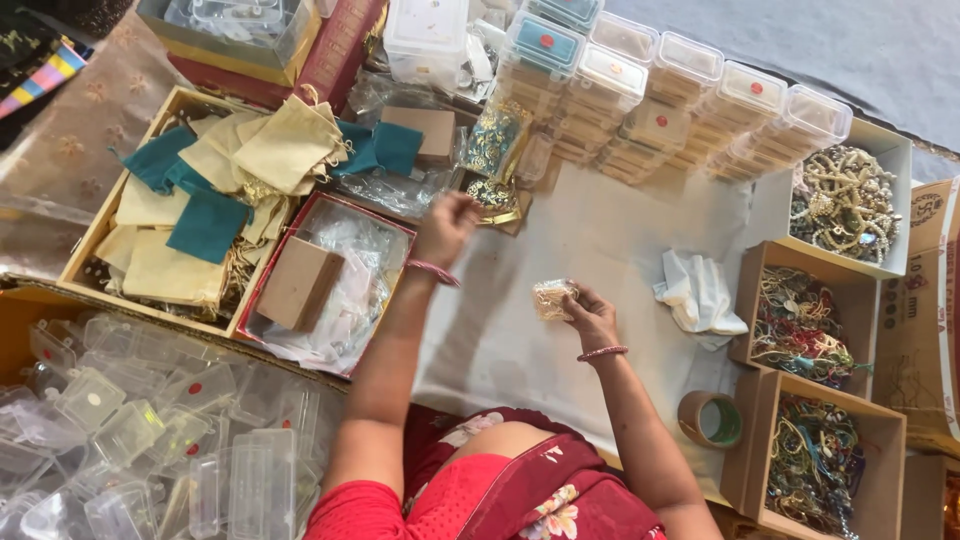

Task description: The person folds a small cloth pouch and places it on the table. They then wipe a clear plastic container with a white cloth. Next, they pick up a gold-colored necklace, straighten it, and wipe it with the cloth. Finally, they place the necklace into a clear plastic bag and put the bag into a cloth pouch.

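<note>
Crinkly clear packet (pixel 552 298) in right hand (pixel 592 318)

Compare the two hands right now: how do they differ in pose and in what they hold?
The left hand is stretched forward toward the gold jewellery piece by the boxes, while the right hand stays close to the body over the white cloth. The right hand grips a small clear packet; whether the left hand holds anything cannot be told. Both wrists wear a pink bangle.

Red floral-printed garment, bare arms, a pink bangle (pixel 432 271) on each wrist.
</note>
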